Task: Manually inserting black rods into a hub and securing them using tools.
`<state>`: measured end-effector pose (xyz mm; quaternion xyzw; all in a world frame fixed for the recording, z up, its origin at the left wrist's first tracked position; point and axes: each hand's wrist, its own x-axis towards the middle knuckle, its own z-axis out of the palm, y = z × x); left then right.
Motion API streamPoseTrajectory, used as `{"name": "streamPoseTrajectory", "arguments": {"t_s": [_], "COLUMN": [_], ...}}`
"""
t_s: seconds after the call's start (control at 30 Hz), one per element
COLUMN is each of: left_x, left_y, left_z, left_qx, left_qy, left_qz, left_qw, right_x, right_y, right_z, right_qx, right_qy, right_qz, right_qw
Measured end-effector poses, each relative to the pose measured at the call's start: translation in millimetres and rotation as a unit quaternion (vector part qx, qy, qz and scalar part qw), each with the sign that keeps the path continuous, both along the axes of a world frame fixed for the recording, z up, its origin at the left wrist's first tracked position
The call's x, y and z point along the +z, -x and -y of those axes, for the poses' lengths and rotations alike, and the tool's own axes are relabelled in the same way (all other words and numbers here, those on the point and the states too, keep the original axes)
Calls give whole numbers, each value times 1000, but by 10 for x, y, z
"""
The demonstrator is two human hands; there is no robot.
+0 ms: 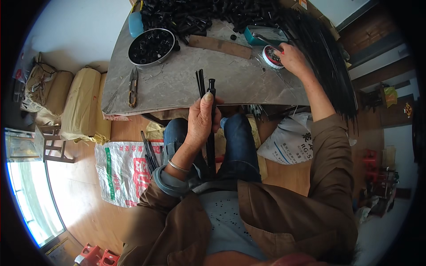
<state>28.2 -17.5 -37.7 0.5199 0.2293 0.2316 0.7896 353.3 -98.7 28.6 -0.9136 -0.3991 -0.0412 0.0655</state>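
In front of my lap, my left hand (204, 116) is wrapped round several thin black rods (200, 82) and a thicker black tube with a flanged end (211, 88), all upright, thumb on the tube. The tube's lower part runs down between my knees. At the table's right side my right hand (290, 60) is closed round a slim dark tool with a red grip (266, 41); its exact kind is hard to make out. Below those fingers stands a small round red-and-white tub (269, 61) holding tiny bits. Right behind it sits a teal box (251, 41) of thin light pieces.
Black tubular parts (191, 17) are heaped at the table's back. A metal bowl (151, 64) holds black caps, with snips (132, 88) nearby. A wooden strip (219, 46) lies mid-table. Long black rods (324, 57) overhang the right edge. Sacks (288, 139) stand on the floor.
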Motion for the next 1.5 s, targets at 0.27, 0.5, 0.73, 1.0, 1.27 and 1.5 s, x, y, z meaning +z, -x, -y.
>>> {"name": "streamPoseTrajectory", "arguments": {"t_s": [0.27, 0.5, 0.73, 1.0, 1.27, 1.5], "left_x": [226, 482, 470, 436, 405, 350], "left_y": [195, 300, 430, 488, 511, 501], "left_z": [121, 384, 503, 438, 424, 413], "left_qx": [31, 72, 112, 122, 136, 155], "left_qy": [-2, -44, -75, -78, -70, -121], "left_qz": [1, 57, 103, 83, 80, 63], "left_qw": [1000, 995, 986, 986, 985, 979], "right_x": [182, -3, -101, -140, -89, -107], "right_y": [773, 1995, 2707, 2930, 3012, 3035], "right_z": [59, 191, 204, 253, 244, 243], "right_qx": [32, 39, 13, 68, 64, 79], "right_qy": [-353, -441, -467, -470, -467, -466], "right_qz": [-670, -716, -687, -587, -550, -547], "right_qw": [652, 539, 556, 655, 690, 690]}}
